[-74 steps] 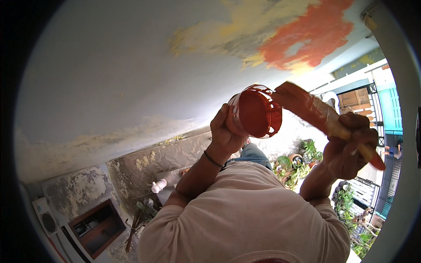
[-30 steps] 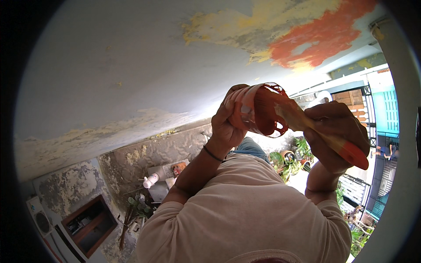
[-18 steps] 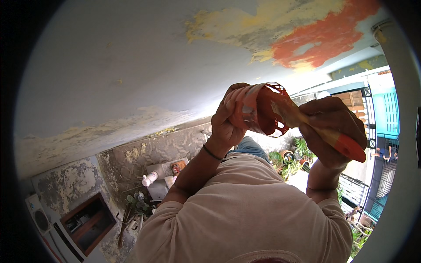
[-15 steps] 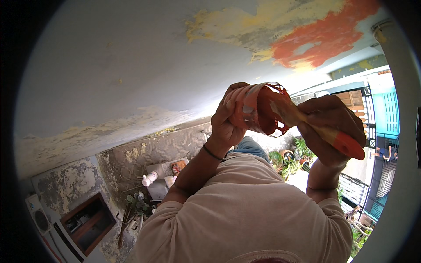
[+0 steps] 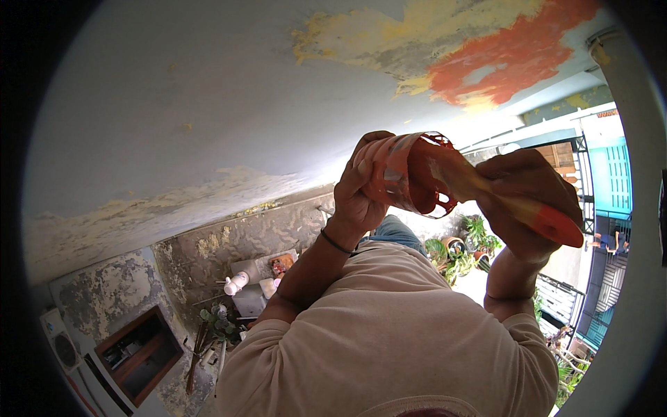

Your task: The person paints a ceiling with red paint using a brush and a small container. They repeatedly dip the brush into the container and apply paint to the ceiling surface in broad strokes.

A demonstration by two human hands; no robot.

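My left hand [image 5: 358, 191] is raised and grips a small clear plastic cup [image 5: 399, 174] smeared with orange-red paint, tilted with its mouth toward the right. My right hand [image 5: 528, 201] grips a paintbrush [image 5: 549, 221] by its orange-tipped handle. The brush head is inside the cup's mouth, its bristles hidden there. Both hands are held up close under a pale ceiling [image 5: 208, 104].
The ceiling carries an orange-red painted patch [image 5: 514, 55] beside peeling yellow areas [image 5: 389, 31]. Below are a mottled grey wall [image 5: 236, 236], a wooden cabinet [image 5: 139, 354], potted plants [image 5: 465, 243], a teal door [image 5: 611, 174] and a railing at the right.
The cup has turned from facing the camera to tilting right, and the brush has gone from outside the cup into its mouth. Both hands have stayed nearly still over the last second.
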